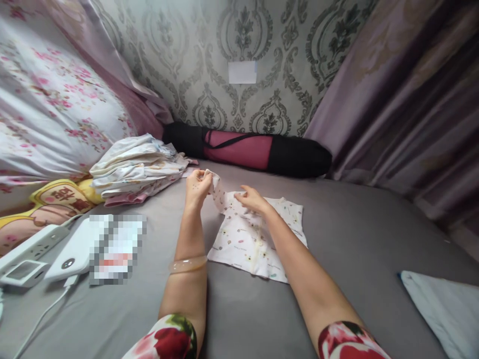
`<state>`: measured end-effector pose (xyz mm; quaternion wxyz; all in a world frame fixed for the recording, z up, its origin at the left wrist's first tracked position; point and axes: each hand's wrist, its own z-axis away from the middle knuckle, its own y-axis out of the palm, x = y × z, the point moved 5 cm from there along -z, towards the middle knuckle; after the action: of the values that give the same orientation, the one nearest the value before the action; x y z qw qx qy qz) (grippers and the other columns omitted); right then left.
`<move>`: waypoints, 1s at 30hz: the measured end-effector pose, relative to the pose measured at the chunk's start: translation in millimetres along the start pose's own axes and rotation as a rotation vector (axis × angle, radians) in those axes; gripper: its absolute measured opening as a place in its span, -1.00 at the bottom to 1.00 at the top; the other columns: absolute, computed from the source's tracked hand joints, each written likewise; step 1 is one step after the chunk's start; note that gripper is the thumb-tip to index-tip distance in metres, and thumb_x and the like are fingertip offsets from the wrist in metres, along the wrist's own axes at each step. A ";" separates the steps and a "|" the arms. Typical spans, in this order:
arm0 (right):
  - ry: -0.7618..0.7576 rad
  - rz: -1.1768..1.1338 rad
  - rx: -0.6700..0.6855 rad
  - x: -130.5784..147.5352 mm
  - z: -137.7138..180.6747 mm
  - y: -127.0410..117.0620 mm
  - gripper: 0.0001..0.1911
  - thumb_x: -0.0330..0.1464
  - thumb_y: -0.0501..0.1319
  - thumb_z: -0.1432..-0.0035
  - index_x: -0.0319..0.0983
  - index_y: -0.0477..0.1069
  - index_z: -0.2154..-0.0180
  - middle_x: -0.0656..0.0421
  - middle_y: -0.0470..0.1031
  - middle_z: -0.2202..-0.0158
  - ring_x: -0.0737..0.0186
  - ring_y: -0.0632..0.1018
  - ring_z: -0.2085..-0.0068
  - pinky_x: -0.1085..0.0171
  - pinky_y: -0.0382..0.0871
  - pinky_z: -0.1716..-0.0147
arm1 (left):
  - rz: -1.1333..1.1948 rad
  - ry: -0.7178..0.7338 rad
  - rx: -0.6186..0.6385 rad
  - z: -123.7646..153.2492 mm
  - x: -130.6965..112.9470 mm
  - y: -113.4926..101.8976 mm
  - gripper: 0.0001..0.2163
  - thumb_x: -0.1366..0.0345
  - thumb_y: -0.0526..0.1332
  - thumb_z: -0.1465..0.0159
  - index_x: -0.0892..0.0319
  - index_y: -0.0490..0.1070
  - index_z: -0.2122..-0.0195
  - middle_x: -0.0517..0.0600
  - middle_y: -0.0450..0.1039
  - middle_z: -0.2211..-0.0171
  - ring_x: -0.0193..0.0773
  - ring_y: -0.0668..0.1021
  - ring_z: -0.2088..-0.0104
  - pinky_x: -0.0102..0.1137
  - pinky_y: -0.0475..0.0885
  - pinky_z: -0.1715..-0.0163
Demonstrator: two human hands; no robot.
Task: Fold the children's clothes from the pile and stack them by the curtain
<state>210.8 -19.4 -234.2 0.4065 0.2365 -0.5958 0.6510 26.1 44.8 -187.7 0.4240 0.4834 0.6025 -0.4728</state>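
A small white baby shirt (247, 244) with a scattered print lies spread on the grey bed sheet in front of me. My left hand (198, 185) pinches the end of its left sleeve and holds it raised off the sheet. Over the shirt's upper edge, my right hand (251, 198) rests with thumb and forefinger apart, touching the cloth near the base of that sleeve. The right forearm covers part of the shirt's right side.
A pile of folded clothes (138, 167) sits at the left, beside a yellow cushion (63, 197). Nearer are a power strip (37, 244) and a white power bank (77, 249) with a cable. A black and pink bag (239, 149) lies along the wall. Pale cloth (441, 304) lies lower right.
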 end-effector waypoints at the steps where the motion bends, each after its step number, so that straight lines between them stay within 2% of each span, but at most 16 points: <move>1: 0.026 -0.162 -0.059 -7.2 6.4 -9.1 -0.55 -0.21 0.16 -0.24 -0.26 0.31 -0.11 -0.03 0.51 0.06 0.15 0.57 0.19 0.24 0.46 0.27 | 0.026 0.001 0.021 2.0 -1.4 6.1 -0.81 0.16 0.20 -0.09 0.19 0.34 0.40 -0.16 0.27 0.68 -0.39 0.32 0.70 -0.54 0.22 0.72; 3: 0.111 -0.444 -0.136 -24.1 21.5 -24.3 -0.76 -0.30 0.10 -0.30 -0.29 0.41 0.10 0.02 0.55 0.20 0.29 0.57 0.35 0.36 0.44 0.42 | 0.070 0.019 0.062 5.9 -3.3 19.4 -0.82 0.17 0.21 -0.10 0.19 0.33 0.40 -0.17 0.26 0.68 -0.40 0.31 0.70 -0.55 0.19 0.71; 6: 0.233 -0.720 -0.183 -48.4 43.0 -36.7 -0.83 -0.36 0.09 -0.31 -0.30 0.38 0.30 0.06 0.55 0.33 0.34 0.56 0.41 0.39 0.44 0.45 | 0.111 0.078 0.123 13.8 -5.5 41.1 -0.81 0.16 0.21 -0.13 0.18 0.32 0.40 -0.17 0.27 0.68 -0.43 0.30 0.69 -0.55 0.16 0.69; 10: 0.301 -0.951 -0.215 -70.2 56.2 -36.8 -0.77 -0.31 0.03 -0.35 -0.31 0.35 0.27 0.05 0.55 0.41 0.26 0.59 0.40 0.29 0.49 0.35 | 0.136 0.103 0.241 32.5 -11.7 71.0 -0.75 0.09 0.23 -0.16 0.19 0.34 0.37 -0.12 0.36 0.62 -0.39 0.40 0.62 -0.53 0.22 0.61; 12: 0.325 -1.034 -0.204 -74.4 56.2 -33.0 -0.67 -0.23 -0.05 -0.38 -0.33 0.35 0.22 0.02 0.56 0.41 0.22 0.60 0.38 0.25 0.49 0.30 | 0.170 0.096 0.411 45.3 -17.6 87.3 -0.70 0.06 0.24 -0.15 0.21 0.38 0.28 -0.03 0.49 0.47 -0.31 0.52 0.46 -0.49 0.33 0.48; 14: 0.363 -1.071 -0.191 -75.0 55.1 -30.2 -0.51 -0.15 -0.18 -0.40 -0.35 0.36 0.17 -0.03 0.57 0.37 0.17 0.61 0.34 0.19 0.49 0.26 | 0.219 0.070 0.599 56.9 -22.4 99.2 -0.62 0.01 0.22 -0.18 0.20 0.38 0.14 0.09 0.56 0.23 -0.22 0.57 0.23 -0.41 0.42 0.28; 16: 0.378 -1.068 -0.165 -72.6 54.0 -29.0 -0.36 -0.10 -0.33 -0.38 -0.35 0.38 0.12 -0.07 0.58 0.32 0.11 0.61 0.27 0.11 0.49 0.23 | 0.254 0.030 0.674 60.6 -22.5 100.8 -0.57 -0.05 0.14 -0.24 0.18 0.34 0.04 0.15 0.51 0.04 -0.17 0.54 0.05 -0.33 0.40 0.10; 18: 0.361 -1.028 -0.127 -70.2 53.2 -28.3 -0.32 -0.06 -0.34 -0.36 -0.33 0.40 0.11 -0.09 0.59 0.28 0.05 0.61 0.21 0.04 0.48 0.19 | 0.229 -0.002 0.614 54.3 -16.6 92.7 -0.57 -0.04 0.07 -0.28 0.19 0.32 0.02 0.19 0.48 0.00 -0.15 0.53 0.00 -0.27 0.39 0.04; 21: 0.294 -0.923 -0.150 -71.8 52.0 -28.5 -0.57 -0.12 -0.02 -0.32 -0.30 0.42 0.14 -0.03 0.59 0.29 0.06 0.61 0.23 0.08 0.49 0.19 | 0.105 -0.011 0.468 37.6 -1.4 73.9 -0.64 0.09 0.08 -0.28 0.21 0.30 0.01 0.19 0.51 0.05 -0.16 0.55 0.04 -0.27 0.42 0.07; 24: 0.205 -0.817 -0.257 -76.2 49.6 -31.8 -0.82 -0.34 0.21 -0.13 -0.29 0.44 0.22 0.08 0.59 0.37 0.16 0.60 0.32 0.19 0.49 0.23 | -0.059 -0.003 0.398 25.0 16.2 61.6 -0.67 0.27 0.07 -0.21 0.23 0.31 0.01 0.17 0.53 0.10 -0.17 0.56 0.07 -0.26 0.44 0.10; 26: 0.139 -0.747 -0.334 -77.6 48.1 -37.2 -0.83 -0.43 0.20 -0.04 -0.29 0.46 0.26 0.14 0.58 0.41 0.20 0.59 0.35 0.25 0.47 0.25 | -0.157 0.015 0.428 22.0 27.4 61.8 -0.61 0.36 0.06 -0.12 0.25 0.33 0.00 0.16 0.54 0.10 -0.16 0.55 0.05 -0.25 0.44 0.06; 30: 0.053 -0.508 -0.460 -79.7 48.4 -53.2 -0.73 -0.44 0.10 0.00 -0.29 0.47 0.23 0.16 0.58 0.37 0.19 0.58 0.30 0.28 0.44 0.25 | -0.341 0.079 0.621 27.8 46.0 76.5 -0.41 0.48 0.06 0.03 0.25 0.29 -0.11 0.17 0.45 -0.05 -0.13 0.47 -0.08 -0.26 0.36 -0.07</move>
<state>289.9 -88.1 -257.7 0.6136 0.2622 -0.6385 0.3835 94.9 32.5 -249.8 0.1479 0.4995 0.5182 -0.6782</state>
